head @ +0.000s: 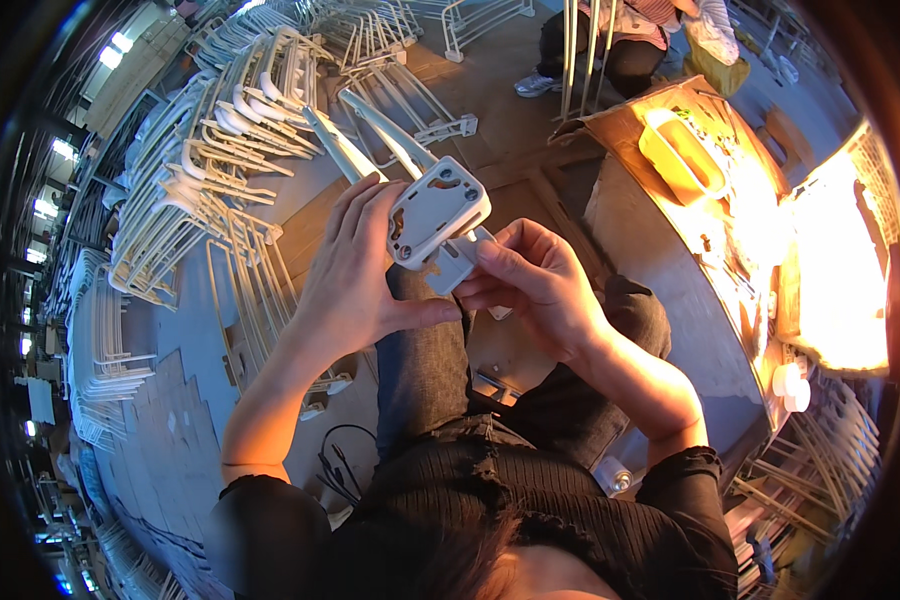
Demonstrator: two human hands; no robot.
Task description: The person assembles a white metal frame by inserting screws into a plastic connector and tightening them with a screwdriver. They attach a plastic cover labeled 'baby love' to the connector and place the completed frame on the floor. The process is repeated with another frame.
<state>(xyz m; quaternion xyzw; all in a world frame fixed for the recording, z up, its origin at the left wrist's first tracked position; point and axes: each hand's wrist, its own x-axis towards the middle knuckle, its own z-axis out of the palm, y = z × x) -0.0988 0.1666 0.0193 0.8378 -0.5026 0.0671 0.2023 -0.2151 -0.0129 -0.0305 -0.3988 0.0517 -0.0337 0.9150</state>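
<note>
A white plastic bracket housing (439, 214) with screws in its corners is at the end of a white metal tube frame (401, 139), above my lap. Around the housing's left side my left hand (360, 262) is closed, its thumb stretched out below. My right hand (544, 285) pinches a small light grey plastic part (454, 262) between thumb and fingers, against the lower edge of the housing. How far that part sits inside the housing cannot be told. Another small white piece shows partly under my right fingers.
Many white bent tube frames (247, 112) are piled at the left. A cardboard-covered table (622, 120) at the right bears a yellow plastic container (675, 157) under bright light. Another person (634, 56) sits beyond it. A black cable (337, 461) and a spray can (613, 475) lie near my legs.
</note>
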